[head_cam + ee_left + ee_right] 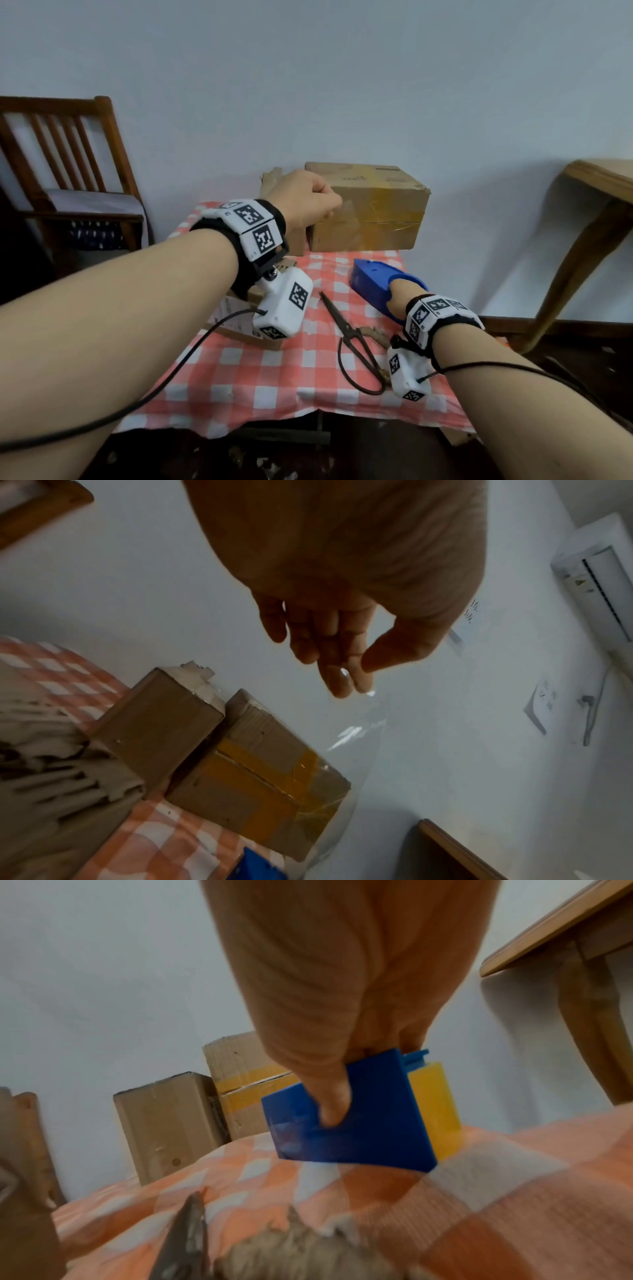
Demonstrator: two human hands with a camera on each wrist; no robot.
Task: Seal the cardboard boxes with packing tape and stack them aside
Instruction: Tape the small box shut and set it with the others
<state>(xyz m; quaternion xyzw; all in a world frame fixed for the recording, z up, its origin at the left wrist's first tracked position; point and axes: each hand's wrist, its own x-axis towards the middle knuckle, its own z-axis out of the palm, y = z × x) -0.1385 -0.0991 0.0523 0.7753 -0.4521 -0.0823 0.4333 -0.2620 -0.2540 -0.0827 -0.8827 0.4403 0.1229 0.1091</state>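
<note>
The left hand (305, 198) pinches the free end of clear tape (356, 731) above the cardboard box (368, 209) at the table's far edge. The strip slopes toward the blue dispenser (375, 284), nearer the right edge, which the right hand (400, 296) grips with curled fingers.

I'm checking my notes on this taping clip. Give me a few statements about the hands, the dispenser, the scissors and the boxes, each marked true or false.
1. The right hand grips the blue tape dispenser. True.
2. The left hand holds the scissors. False: the scissors lie on the checkered tablecloth, and the hand pinches a strip of clear tape.
3. The large cardboard box carries yellow tape. True.
4. The dispenser sits on top of the large box. False: it is down at the cloth, in front of the box.
</note>
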